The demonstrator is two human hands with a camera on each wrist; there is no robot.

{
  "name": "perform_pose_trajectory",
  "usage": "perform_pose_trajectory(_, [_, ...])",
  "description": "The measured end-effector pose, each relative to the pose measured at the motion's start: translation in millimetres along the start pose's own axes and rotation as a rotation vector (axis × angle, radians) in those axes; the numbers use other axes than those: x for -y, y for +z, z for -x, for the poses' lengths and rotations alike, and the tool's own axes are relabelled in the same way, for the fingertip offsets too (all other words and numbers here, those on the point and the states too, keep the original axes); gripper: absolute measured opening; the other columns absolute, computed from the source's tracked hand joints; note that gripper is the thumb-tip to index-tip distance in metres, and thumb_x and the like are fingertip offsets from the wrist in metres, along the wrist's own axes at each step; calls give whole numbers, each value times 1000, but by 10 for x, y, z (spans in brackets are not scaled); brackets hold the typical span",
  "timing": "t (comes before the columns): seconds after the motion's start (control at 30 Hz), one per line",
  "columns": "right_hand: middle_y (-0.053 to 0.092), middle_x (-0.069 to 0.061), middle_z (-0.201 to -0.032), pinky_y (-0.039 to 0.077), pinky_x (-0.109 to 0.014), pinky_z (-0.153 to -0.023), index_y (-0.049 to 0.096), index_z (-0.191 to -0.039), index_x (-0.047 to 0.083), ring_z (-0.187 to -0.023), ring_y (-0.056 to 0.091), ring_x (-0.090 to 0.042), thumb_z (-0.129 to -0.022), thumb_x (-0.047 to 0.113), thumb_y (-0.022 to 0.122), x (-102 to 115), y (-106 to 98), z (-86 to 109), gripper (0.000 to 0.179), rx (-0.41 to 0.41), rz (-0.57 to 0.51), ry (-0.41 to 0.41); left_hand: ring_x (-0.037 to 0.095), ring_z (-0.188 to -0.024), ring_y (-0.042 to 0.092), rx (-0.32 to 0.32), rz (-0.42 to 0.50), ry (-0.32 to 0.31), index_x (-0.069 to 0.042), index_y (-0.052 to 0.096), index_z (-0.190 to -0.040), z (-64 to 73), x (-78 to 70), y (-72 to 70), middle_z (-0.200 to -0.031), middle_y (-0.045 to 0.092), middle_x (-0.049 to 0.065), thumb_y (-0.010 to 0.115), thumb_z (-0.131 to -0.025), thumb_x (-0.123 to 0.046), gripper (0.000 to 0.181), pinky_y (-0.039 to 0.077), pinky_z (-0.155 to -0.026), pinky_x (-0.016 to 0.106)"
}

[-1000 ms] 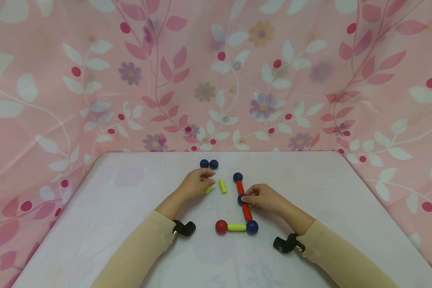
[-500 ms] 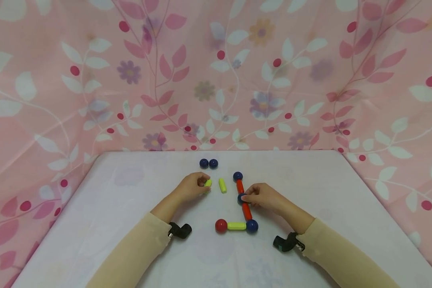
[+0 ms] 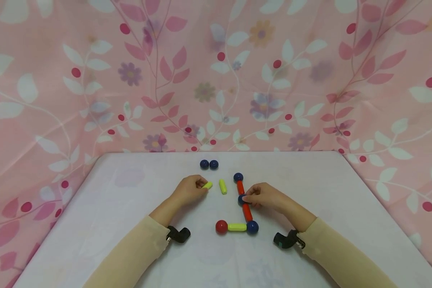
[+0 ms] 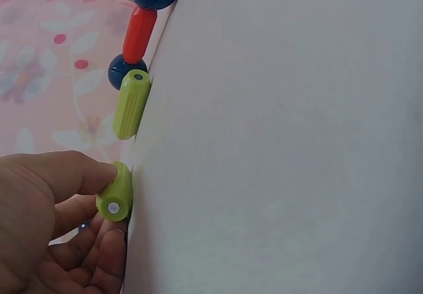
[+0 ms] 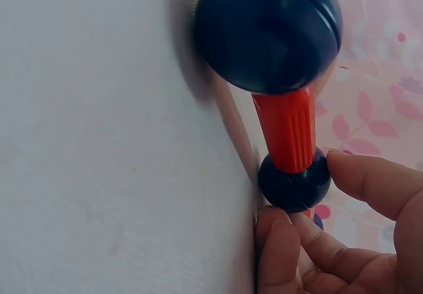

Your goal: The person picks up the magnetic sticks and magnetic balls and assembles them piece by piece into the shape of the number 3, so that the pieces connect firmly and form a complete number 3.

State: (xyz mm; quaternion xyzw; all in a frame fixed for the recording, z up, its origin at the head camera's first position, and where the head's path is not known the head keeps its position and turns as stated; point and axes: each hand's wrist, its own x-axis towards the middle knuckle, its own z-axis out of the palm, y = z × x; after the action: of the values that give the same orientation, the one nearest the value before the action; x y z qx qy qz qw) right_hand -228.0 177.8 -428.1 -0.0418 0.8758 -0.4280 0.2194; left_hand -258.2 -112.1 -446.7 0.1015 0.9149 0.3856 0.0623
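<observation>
My left hand [image 3: 187,191] pinches a yellow-green magnetic rod [image 3: 208,185] between thumb and fingers, close to the tabletop; the left wrist view shows the rod's end [image 4: 114,207] with its pale round tip. A second yellow-green rod [image 3: 222,186] lies just right of it. With its fingertips, my right hand [image 3: 268,198] grips the middle blue ball [image 3: 242,199] of a joined chain. Red rods run from that ball to a far blue ball [image 3: 238,177] and a near blue ball [image 3: 252,227]. From the near one, another yellow-green rod [image 3: 237,227] leads left to a red ball [image 3: 221,227].
Two loose blue balls [image 3: 214,164] sit side by side towards the back of the white-covered table [image 3: 129,208]. Behind it hangs a pink floral cloth [image 3: 209,80]. A black wrist camera [image 3: 179,235] is strapped at the left sleeve, another wrist camera [image 3: 286,240] at the right.
My left hand has closed on the left yellow-green rod, turned it from lengthwise to slanting, and drawn slightly back towards me. The right hand stays on the middle blue ball.
</observation>
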Motion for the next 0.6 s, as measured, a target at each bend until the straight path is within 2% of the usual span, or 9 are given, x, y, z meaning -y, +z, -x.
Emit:
perform_pose_trajectory(0.2, [66,-4,-88,53,-31,-72,70,-106,5,-76,61,-19,-94,26,71,2,-53,-28,25,22,5,-24,17,-86,58,-9,0,-10,-9,73,-105,17,-1,-11,-91,65,0,74,-88,-16,19,49,-83,35])
perform_pose_trajectory(0.4, [65,-7,-90,52,-31,-72,70,-107,4,-78,60,-20,-97,22,66,36,-150,-116,21,-14,21,-38,15,-83,60,-21,31,-10,-10,75,-102,-10,37,-53,-87,68,-2,76,-86,-17,17,50,-78,32])
perform_pose_trajectory(0.6, [65,-10,-97,51,-31,-76,67,-114,4,-83,60,-22,-97,26,66,63,-234,-255,28,-50,6,-47,15,-81,60,7,92,-32,-9,76,-105,-50,64,-92,-88,69,0,75,-89,-19,19,51,-72,28])
